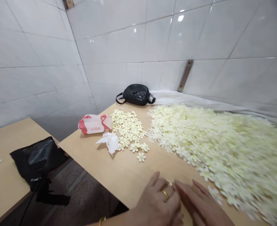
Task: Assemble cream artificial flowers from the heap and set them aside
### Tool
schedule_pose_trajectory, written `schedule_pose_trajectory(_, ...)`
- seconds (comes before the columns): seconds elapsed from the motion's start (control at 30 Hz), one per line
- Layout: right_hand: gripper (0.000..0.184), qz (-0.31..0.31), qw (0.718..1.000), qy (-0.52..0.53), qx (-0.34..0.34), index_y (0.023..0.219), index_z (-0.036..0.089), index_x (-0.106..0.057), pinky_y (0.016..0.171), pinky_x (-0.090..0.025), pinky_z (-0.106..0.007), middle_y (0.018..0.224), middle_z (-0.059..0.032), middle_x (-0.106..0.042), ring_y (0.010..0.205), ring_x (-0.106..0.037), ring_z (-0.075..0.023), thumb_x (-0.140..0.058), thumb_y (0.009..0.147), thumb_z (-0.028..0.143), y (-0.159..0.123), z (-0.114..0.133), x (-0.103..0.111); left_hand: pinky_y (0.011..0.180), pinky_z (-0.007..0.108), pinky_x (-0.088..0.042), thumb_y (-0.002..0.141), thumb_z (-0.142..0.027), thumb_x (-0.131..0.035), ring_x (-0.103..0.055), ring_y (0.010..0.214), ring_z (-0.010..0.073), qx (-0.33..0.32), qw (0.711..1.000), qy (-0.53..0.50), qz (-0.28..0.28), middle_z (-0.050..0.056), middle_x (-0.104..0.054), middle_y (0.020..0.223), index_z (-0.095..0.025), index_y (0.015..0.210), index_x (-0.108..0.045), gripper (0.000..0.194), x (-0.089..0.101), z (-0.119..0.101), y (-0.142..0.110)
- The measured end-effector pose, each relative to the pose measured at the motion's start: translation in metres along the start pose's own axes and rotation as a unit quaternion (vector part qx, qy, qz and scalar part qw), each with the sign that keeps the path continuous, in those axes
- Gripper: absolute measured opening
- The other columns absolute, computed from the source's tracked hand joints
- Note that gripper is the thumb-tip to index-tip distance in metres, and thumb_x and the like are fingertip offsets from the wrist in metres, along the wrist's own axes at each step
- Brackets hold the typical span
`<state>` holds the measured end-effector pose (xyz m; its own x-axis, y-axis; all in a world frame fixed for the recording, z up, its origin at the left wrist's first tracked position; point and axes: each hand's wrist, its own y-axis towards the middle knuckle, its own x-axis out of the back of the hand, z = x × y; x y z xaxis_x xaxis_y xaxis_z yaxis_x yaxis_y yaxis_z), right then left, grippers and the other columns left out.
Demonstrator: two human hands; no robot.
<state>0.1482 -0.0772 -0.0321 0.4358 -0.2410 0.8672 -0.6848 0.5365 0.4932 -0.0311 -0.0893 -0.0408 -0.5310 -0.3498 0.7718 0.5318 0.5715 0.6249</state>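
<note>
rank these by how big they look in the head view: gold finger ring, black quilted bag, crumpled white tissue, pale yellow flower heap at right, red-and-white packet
1. Pale yellow flower heap
2. Black quilted bag and red-and-white packet, too alike to rank
3. Crumpled white tissue
4. Gold finger ring

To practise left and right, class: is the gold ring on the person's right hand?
No, the gold ring is on a finger of the left hand.

Likely workroom: heaped flowers [199, 135], tiled walls [119, 47]
</note>
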Motion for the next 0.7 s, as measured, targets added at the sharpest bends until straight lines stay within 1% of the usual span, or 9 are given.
schedule_pose_trajectory(0.03, 0.045, -0.007, 0.998, 0.019, -0.060, 0.120, 0.022, -0.044, 0.078, -0.049, -0.035, 0.106, -0.0055, -0.062, 0.095, -0.059, -0.0198, -0.040, 0.077, 0.011, 0.000, 0.006, 0.006, 0.092, 0.042, -0.032, 0.074, -0.031, -0.046, -0.052, 0.082, 0.0191, 0.038, 0.998, -0.031, 0.042, 0.007, -0.063, 0.084, -0.016, 0.092, -0.054, 0.025, 0.012, -0.004, 0.000)
schedule_pose_trajectory(0.07, 0.042, -0.003, 0.993, 0.043, -0.114, 0.118, 0.022, -0.046, 0.079, -0.049, -0.035, 0.108, -0.0061, -0.061, 0.097, -0.057, -0.0191, -0.037, 0.079, 0.010, 0.002, 0.011, 0.012, 0.093, 0.043, -0.031, 0.076, -0.029, -0.045, -0.050, 0.089, 0.0204, 0.053, 0.993, -0.058, 0.084, 0.008, -0.062, 0.092, -0.017, 0.099, -0.052, 0.027, 0.024, -0.007, 0.001)
schedule_pose_trajectory(0.1, 0.039, 0.000, 0.986, 0.070, -0.149, 0.115, 0.021, -0.048, 0.081, -0.048, -0.036, 0.108, -0.0073, -0.060, 0.099, -0.056, -0.0192, -0.035, 0.080, 0.010, 0.004, 0.016, 0.017, 0.093, 0.044, -0.029, 0.077, -0.027, -0.043, -0.049, 0.093, 0.0215, 0.066, 0.989, -0.077, 0.110, 0.008, -0.061, 0.097, -0.016, 0.105, -0.050, 0.031, 0.033, -0.008, 0.002)
schedule_pose_trajectory(0.2, 0.034, -0.006, 0.974, 0.101, -0.205, 0.108, 0.018, -0.052, 0.084, -0.045, -0.039, 0.106, -0.0094, -0.059, 0.102, -0.052, -0.0205, -0.036, 0.079, 0.009, 0.013, 0.021, 0.026, 0.095, 0.047, -0.024, 0.079, -0.024, -0.040, -0.044, 0.099, 0.0229, 0.073, 0.980, -0.113, 0.148, 0.008, -0.060, 0.103, -0.016, 0.111, -0.047, 0.033, 0.046, -0.008, 0.005)
schedule_pose_trajectory(0.27, 0.035, 0.001, 0.974, 0.095, -0.205, 0.106, 0.018, -0.054, 0.086, -0.042, -0.042, 0.106, -0.0100, -0.058, 0.103, -0.050, -0.0214, -0.036, 0.078, 0.005, 0.017, 0.021, 0.026, 0.096, 0.047, -0.023, 0.080, -0.023, -0.040, -0.044, 0.098, 0.0223, 0.074, 0.978, -0.125, 0.153, 0.008, -0.059, 0.104, -0.016, 0.113, -0.047, 0.034, 0.045, -0.007, 0.005)
schedule_pose_trajectory(0.37, 0.037, 0.031, 0.980, 0.077, -0.178, 0.106, 0.017, -0.055, 0.088, -0.039, -0.044, 0.105, -0.0095, -0.057, 0.105, -0.046, -0.0228, -0.037, 0.076, 0.003, 0.018, 0.023, 0.023, 0.095, 0.046, -0.024, 0.081, -0.022, -0.040, -0.044, 0.093, 0.0208, 0.078, 0.974, -0.136, 0.160, 0.007, -0.060, 0.100, -0.017, 0.112, -0.048, 0.032, 0.043, -0.006, 0.006)
schedule_pose_trajectory(0.53, 0.035, 0.085, 0.985, 0.033, -0.148, 0.105, 0.015, -0.056, 0.090, -0.036, -0.044, 0.112, -0.0104, -0.055, 0.106, -0.042, -0.0243, -0.042, 0.075, 0.002, 0.017, 0.030, 0.018, 0.089, 0.043, -0.031, 0.081, -0.021, -0.039, -0.044, 0.089, 0.0203, 0.088, 0.967, -0.160, 0.178, 0.005, -0.062, 0.091, -0.016, 0.097, -0.055, 0.023, 0.045, -0.001, 0.012)
schedule_pose_trajectory(0.63, 0.036, 0.109, 0.984, 0.000, -0.145, 0.106, 0.013, -0.056, 0.089, -0.036, -0.044, 0.114, -0.0112, -0.054, 0.104, -0.043, -0.0250, -0.043, 0.074, 0.002, 0.017, 0.031, 0.018, 0.086, 0.038, -0.035, 0.082, -0.018, -0.039, -0.046, 0.088, 0.0185, 0.095, 0.961, -0.204, 0.162, 0.005, -0.062, 0.089, -0.017, 0.098, -0.055, 0.023, 0.044, 0.003, 0.010)
schedule_pose_trajectory(0.7, 0.036, 0.113, 0.983, -0.012, -0.143, 0.106, 0.014, -0.056, 0.088, -0.036, -0.044, 0.114, -0.0112, -0.054, 0.103, -0.043, -0.0245, -0.043, 0.074, 0.002, 0.017, 0.032, 0.017, 0.085, 0.035, -0.037, 0.081, -0.015, -0.040, -0.047, 0.088, 0.0169, 0.094, 0.959, -0.232, 0.133, 0.005, -0.063, 0.086, -0.017, 0.101, -0.054, 0.024, 0.043, 0.005, 0.006)
